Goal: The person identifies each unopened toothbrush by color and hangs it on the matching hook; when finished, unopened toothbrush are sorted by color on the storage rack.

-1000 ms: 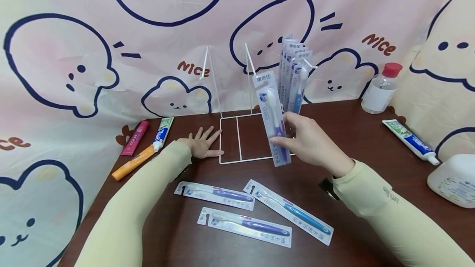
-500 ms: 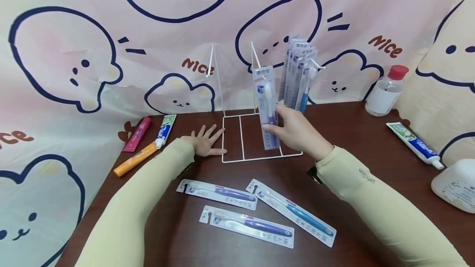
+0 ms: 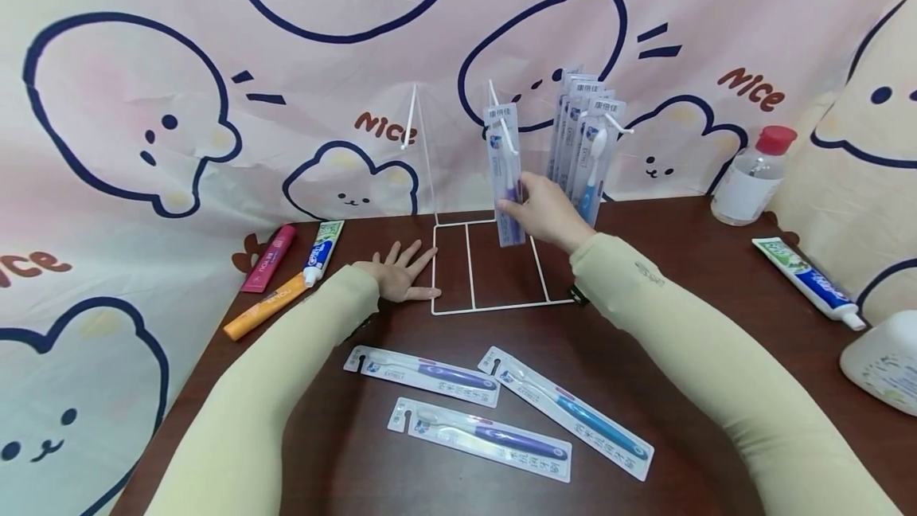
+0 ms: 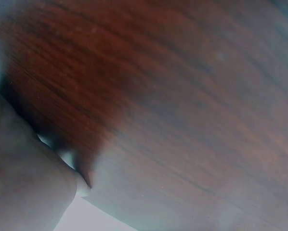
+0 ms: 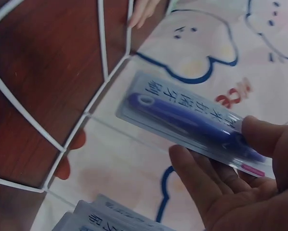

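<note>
My right hand (image 3: 546, 212) pinches a packaged toothbrush (image 3: 499, 173) with a purple handle, thumb in front and fingers behind. The pack stands upright at the middle prong of a white wire rack (image 3: 501, 307), whose tip shows in front of the card near its top. In the right wrist view the purple handle (image 5: 182, 120) shows through the clear blister. Several toothbrush packs (image 3: 591, 142) hang on the right prong, close beside this hand. My left hand (image 3: 403, 273) lies with fingers spread at the left side of the rack's base, thumb and fingertips at the wire.
Three toothbrush packs lie in front: two purple (image 3: 430, 377) (image 3: 494, 440) and one blue (image 3: 573, 412). Left are a pink tube (image 3: 269, 259), an orange tube (image 3: 267, 306) and toothpaste (image 3: 324, 252); right, another toothpaste (image 3: 809, 281), a red-capped bottle (image 3: 748, 181) and a white container (image 3: 888, 361).
My right hand has moved up and away from me with the purple toothbrush pack, bringing its top to the middle prong. My left hand has stayed at the rack's base.
</note>
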`<action>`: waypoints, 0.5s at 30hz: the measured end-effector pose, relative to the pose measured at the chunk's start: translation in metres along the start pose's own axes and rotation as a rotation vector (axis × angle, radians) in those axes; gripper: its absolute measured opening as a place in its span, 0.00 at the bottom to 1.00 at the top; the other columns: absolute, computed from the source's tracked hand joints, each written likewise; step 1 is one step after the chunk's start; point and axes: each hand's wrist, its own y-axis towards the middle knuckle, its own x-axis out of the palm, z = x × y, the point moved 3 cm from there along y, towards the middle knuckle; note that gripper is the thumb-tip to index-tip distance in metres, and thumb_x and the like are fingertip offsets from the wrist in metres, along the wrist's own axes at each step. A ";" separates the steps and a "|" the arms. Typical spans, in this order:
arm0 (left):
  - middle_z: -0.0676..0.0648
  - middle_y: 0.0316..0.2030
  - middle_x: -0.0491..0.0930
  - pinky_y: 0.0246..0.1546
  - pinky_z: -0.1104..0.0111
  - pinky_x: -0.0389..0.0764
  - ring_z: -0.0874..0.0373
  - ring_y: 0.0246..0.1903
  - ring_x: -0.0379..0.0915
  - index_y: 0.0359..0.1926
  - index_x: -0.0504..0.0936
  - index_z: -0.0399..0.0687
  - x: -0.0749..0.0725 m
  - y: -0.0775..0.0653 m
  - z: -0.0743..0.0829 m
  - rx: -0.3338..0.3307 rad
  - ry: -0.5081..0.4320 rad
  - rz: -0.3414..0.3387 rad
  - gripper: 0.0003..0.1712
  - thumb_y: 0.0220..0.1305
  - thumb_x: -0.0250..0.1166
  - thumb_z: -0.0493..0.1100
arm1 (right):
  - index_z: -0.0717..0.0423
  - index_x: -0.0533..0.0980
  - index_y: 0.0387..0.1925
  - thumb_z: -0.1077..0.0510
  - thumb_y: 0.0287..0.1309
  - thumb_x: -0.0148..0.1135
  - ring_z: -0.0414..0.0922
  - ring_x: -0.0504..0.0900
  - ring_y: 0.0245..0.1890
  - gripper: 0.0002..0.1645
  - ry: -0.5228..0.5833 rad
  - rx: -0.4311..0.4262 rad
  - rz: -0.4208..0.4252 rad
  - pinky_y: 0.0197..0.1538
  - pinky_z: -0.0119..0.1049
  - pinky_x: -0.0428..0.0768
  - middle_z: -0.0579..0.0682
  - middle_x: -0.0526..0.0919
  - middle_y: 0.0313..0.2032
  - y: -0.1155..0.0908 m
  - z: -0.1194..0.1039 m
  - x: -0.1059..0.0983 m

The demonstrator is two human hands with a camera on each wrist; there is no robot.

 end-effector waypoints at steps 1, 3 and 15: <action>0.52 0.70 0.20 0.58 0.39 0.32 0.43 0.67 0.19 0.67 0.20 0.73 0.000 0.000 0.000 -0.006 0.006 -0.002 0.56 0.43 0.31 0.86 | 0.58 0.66 0.59 0.49 0.61 0.56 0.50 0.79 0.44 0.28 0.006 0.012 -0.003 0.43 0.45 0.77 0.55 0.77 0.48 0.007 0.001 0.000; 0.52 0.69 0.20 0.58 0.39 0.32 0.43 0.67 0.18 0.67 0.20 0.73 0.001 0.001 0.000 -0.007 0.001 0.000 0.56 0.43 0.32 0.86 | 0.58 0.65 0.60 0.49 0.62 0.55 0.50 0.79 0.45 0.29 0.017 0.034 -0.004 0.44 0.45 0.76 0.56 0.77 0.49 0.020 0.002 0.001; 0.50 0.70 0.21 0.58 0.38 0.36 0.40 0.67 0.20 0.68 0.21 0.70 -0.001 -0.001 0.003 0.017 0.009 0.017 0.56 0.46 0.33 0.84 | 0.60 0.63 0.63 0.51 0.63 0.53 0.53 0.77 0.49 0.30 0.066 0.050 0.051 0.44 0.43 0.77 0.60 0.74 0.53 0.073 0.001 0.011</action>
